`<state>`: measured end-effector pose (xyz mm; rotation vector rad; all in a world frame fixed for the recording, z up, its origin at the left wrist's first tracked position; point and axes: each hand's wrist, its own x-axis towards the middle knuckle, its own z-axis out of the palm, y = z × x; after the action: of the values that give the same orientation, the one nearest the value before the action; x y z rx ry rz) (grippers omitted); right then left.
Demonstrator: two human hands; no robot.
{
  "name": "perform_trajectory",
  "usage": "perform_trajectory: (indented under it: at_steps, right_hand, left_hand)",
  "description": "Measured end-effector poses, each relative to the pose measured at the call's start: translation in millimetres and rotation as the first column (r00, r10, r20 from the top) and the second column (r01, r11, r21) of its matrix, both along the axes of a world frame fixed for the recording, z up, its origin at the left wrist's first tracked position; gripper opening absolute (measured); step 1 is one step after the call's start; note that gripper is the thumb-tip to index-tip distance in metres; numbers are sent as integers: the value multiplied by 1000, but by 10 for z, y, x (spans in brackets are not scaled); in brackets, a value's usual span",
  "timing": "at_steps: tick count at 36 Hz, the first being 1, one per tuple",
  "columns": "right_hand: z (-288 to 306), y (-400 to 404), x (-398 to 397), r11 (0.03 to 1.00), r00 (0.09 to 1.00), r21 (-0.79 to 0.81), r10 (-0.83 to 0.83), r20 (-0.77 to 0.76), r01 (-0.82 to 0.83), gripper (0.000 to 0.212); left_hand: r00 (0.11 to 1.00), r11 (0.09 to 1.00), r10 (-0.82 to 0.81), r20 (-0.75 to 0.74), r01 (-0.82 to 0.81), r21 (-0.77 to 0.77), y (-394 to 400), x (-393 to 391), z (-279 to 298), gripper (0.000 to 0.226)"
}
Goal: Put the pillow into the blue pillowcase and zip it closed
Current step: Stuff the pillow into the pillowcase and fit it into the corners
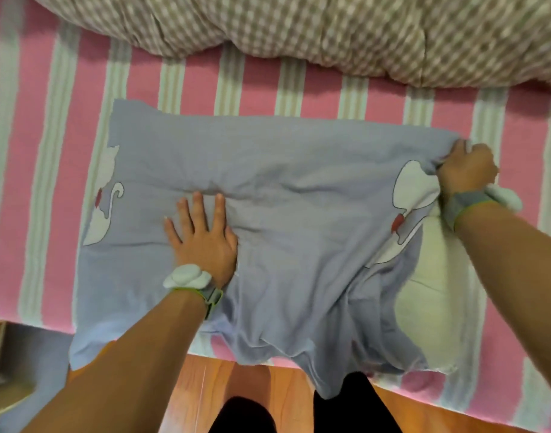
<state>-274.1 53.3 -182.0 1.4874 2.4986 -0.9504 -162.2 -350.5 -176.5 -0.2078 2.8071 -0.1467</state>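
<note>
1. State: pillow (430, 276) is mostly inside the blue pillowcase (268, 170), lying on the pink-and-white striped bed sheet (190, 79). Its white end shows bare at the right, near edge, where the case mouth gapes.
2. Left hand (202, 235): fingers straight and spread, palm pressing flat on the middle of the case, gripping nothing.
3. Right hand (465, 170): fingers curled, bunching the far right corner of the case fabric.
4. Risk: near side of the case hangs off the bed edge over the wooden floor (268, 389). A hard pull at the right could probably drag the whole lot off.
5. Risk: fabric is slack and wrinkled around the mouth. If not drawn fully over the exposed end, the zip likely won't meet, or snags cloth.
6. Risk: pulling one corner only could leave the pillow skewed inside.
7. Zipper itself: can't make it out.
8. Count: one pillow, one pillowcase, two hands, two wristbands (one per wrist), one checked quilt (330, 29) at the far side.
</note>
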Motion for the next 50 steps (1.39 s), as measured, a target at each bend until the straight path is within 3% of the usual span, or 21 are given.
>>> perform_trajectory:
  at_steps: [3, 5, 8, 11, 14, 18, 21, 23, 25, 27, 29, 31, 35, 38, 40, 42, 47, 50]
  right_hand:
    - [127, 60, -47, 999, 997, -43, -12, 73, 16, 59]
    - [259, 43, -10, 996, 1000, -88, -15, 24, 17, 64]
    - [467, -83, 334, 983, 991, -178, -63, -117, 41, 60]
    - [645, -420, 977, 986, 986, -166, -3, -169, -26, 42]
    - [751, -826, 1637, 971, 979, -138, 183, -90, -195, 47]
    - [720, -1236, 2371, 866, 866, -30, 500, 17, -499, 36]
    - [582, -1319, 2645, 809, 802, -9, 585, 122, -588, 23]
    - [587, -1187, 2775, 783, 777, 35, 608, 161, -621, 17]
    - [684, -786, 2876, 830, 834, 131, 512, 206, -542, 18]
    - [746, -366, 2977, 863, 890, 244, 386, 244, -442, 37]
    - [718, -240, 2998, 837, 868, 287, 370, 330, -465, 46]
    - [571, -360, 2917, 871, 899, 282, 317, 302, -401, 45]
    - [295, -690, 2841, 977, 983, 182, 78, 167, -109, 31]
    - [337, -655, 2975, 975, 980, 175, 105, 169, -134, 25]
    - [423, -519, 3046, 955, 978, 243, 130, 161, -167, 26]
    - [479, -452, 3070, 949, 984, 277, 112, 141, -148, 28]
    - [363, -529, 2934, 990, 970, -34, 141, 198, -137, 25]
    - [397, -376, 2670, 991, 961, -60, 127, 247, -115, 19]
  left_hand:
    - [1000, 1000, 7, 20, -6, -29, 26, -46, -35, 64]
    - [999, 999, 18, 28, -16, -39, 24, -71, -63, 65]
    - [999, 1000, 2, 51, -1, -21, 11, -93, -57, 65]
    - [999, 1000, -5, 51, 5, 9, -15, -43, 45, 65]
    - [999, 994, -30, 43, 25, 104, -53, 111, 196, 61]
    - [990, 974, -125, 62, 111, 199, -186, 542, 345, 59]
    - [984, 959, -174, 35, 162, 235, -320, 840, 393, 60]
    - [951, 922, -310, 6, 299, 244, -461, 1021, 397, 62]
    - [886, 859, -463, -29, 457, 232, -613, 1104, 386, 68]
    - [806, 789, -590, -37, 586, 182, -757, 1088, 344, 81]
    - [747, 742, -664, 4, 659, 126, -844, 1008, 299, 100]
    - [743, 743, -669, 40, 664, 82, -867, 951, 261, 109]
    - [753, 753, -658, 29, 656, 59, -796, 994, 291, 77]
    - [723, 720, -690, -27, 690, 79, -863, 922, 444, 59]
    - [706, 700, -707, -28, 706, 106, -964, 892, 545, 59]
    - [713, 708, -702, -4, 697, 113, -1011, 915, 637, 63]
    - [776, 802, -596, 207, 587, 111, -900, 1168, 544, 88]
    - [853, 876, -482, 199, 468, 116, -699, 1165, 511, 92]
